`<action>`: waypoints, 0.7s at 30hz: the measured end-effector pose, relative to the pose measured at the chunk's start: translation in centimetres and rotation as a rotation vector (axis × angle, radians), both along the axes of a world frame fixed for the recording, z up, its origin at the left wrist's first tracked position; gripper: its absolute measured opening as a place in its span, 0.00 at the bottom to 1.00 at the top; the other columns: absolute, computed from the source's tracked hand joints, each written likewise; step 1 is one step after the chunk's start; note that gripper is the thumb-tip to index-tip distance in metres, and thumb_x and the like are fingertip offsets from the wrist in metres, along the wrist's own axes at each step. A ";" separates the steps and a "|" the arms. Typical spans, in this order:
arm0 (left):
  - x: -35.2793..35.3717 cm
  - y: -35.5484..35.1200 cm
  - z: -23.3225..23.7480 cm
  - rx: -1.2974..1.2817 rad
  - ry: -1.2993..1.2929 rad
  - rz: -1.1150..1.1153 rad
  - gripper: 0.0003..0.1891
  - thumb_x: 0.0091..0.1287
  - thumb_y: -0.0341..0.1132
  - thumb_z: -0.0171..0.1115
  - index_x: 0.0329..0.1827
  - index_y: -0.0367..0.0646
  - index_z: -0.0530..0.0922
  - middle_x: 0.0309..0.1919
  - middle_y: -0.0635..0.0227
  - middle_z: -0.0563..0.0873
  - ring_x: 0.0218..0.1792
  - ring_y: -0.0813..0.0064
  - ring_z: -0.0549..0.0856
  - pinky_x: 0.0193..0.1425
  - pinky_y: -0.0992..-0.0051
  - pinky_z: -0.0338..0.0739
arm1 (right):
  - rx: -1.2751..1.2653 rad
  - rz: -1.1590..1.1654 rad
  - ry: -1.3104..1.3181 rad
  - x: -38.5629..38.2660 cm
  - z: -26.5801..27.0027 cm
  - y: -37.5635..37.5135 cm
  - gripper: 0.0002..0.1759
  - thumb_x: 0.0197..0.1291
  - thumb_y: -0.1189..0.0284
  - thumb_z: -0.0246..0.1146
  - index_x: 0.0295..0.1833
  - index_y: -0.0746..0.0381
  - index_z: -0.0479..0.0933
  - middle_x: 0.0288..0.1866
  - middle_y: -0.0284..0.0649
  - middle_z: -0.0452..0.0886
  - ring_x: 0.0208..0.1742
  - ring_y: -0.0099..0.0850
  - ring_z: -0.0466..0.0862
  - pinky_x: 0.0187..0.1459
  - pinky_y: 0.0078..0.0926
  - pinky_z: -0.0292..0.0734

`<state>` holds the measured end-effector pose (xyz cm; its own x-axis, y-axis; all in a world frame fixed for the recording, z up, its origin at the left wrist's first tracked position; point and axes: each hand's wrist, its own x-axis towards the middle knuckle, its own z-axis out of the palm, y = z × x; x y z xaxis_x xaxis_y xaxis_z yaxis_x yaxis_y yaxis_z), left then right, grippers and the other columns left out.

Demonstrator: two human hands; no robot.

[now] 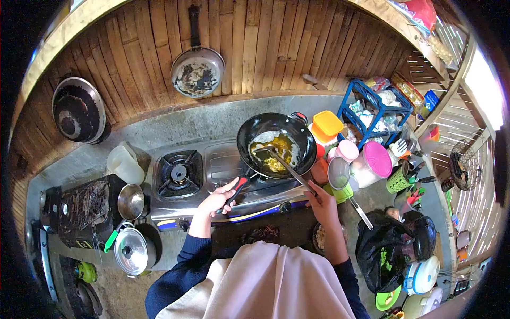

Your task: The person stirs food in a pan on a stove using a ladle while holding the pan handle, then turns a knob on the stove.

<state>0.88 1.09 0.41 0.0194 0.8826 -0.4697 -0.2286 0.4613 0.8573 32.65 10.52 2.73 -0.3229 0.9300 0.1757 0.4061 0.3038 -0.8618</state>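
A black wok (pixel 247 141) sits over the right side of the steel gas stove (pixel 223 165). My left hand (pixel 219 198) is closed around the wok's black and red handle (pixel 239 187). Inside the wok lies yellow and whitish food, with what looks like egg in oil (pixel 281 151). My right hand (pixel 323 203) grips the handle of a long spatula (pixel 289 169), whose head reaches into the food, so its exact shape is partly hidden. To the left is the bare burner (pixel 179 173).
Plastic tubs, including one with a pink lid (pixel 377 159), and a sieve (pixel 338 173) crowd the right side. A blue rack (pixel 377 109) stands behind them. A lidded pot (pixel 132 252), a small saucepan (pixel 130 201) and a white jug (pixel 126 164) are at left. A frying pan (pixel 197 73) hangs on the wall.
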 end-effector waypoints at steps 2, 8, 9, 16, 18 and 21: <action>0.0 0.0 0.1 0.001 0.011 -0.002 0.25 0.73 0.36 0.45 0.72 0.69 0.56 0.20 0.74 0.73 0.15 0.86 0.67 0.16 0.85 0.61 | 0.134 0.005 -0.022 -0.8 -0.8 0.7 0.21 0.59 0.73 0.63 0.59 0.61 0.74 0.33 0.47 0.83 0.25 0.25 0.82 0.31 0.24 0.77; -0.2 0.1 -0.2 0.005 0.058 -0.023 0.25 0.74 0.36 0.44 0.72 0.68 0.56 0.20 0.74 0.73 0.15 0.86 0.67 0.16 0.85 0.62 | 0.160 -0.104 -0.006 -2.6 -1.9 2.9 0.19 0.59 0.72 0.62 0.57 0.59 0.75 0.33 0.51 0.82 0.26 0.33 0.83 0.31 0.29 0.77; -0.2 0.1 0.0 -0.002 0.012 -0.021 0.25 0.74 0.36 0.44 0.72 0.69 0.56 0.21 0.74 0.73 0.15 0.86 0.67 0.16 0.85 0.62 | 0.158 -0.106 -0.005 -2.5 -2.0 3.1 0.19 0.59 0.72 0.62 0.57 0.59 0.75 0.33 0.51 0.82 0.26 0.33 0.83 0.31 0.29 0.77; -0.3 0.1 0.4 -0.023 -0.027 -0.010 0.25 0.73 0.35 0.44 0.72 0.72 0.56 0.21 0.74 0.72 0.14 0.86 0.65 0.16 0.84 0.61 | 0.201 -0.182 -0.168 -1.3 -0.3 2.5 0.18 0.58 0.70 0.63 0.55 0.59 0.77 0.31 0.52 0.82 0.27 0.38 0.84 0.31 0.31 0.77; -0.4 0.2 0.2 -0.017 -0.033 -0.008 0.25 0.73 0.35 0.44 0.72 0.71 0.57 0.21 0.74 0.71 0.14 0.86 0.65 0.16 0.84 0.61 | 0.233 -0.175 -0.191 -0.6 0.2 1.9 0.18 0.58 0.70 0.63 0.55 0.59 0.77 0.30 0.53 0.81 0.28 0.38 0.84 0.31 0.31 0.77; -0.6 0.2 -0.3 -0.004 -0.055 -0.010 0.25 0.73 0.35 0.45 0.71 0.71 0.57 0.21 0.74 0.71 0.14 0.86 0.64 0.17 0.84 0.61 | 0.292 -0.171 -0.203 0.6 0.5 0.8 0.17 0.58 0.70 0.63 0.54 0.59 0.78 0.25 0.51 0.80 0.24 0.37 0.83 0.30 0.31 0.76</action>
<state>0.25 1.29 0.07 0.0541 0.8806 -0.4708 -0.2710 0.4667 0.8418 33.22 11.36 3.26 -0.2227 0.8937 0.3894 0.6252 0.4374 -0.6464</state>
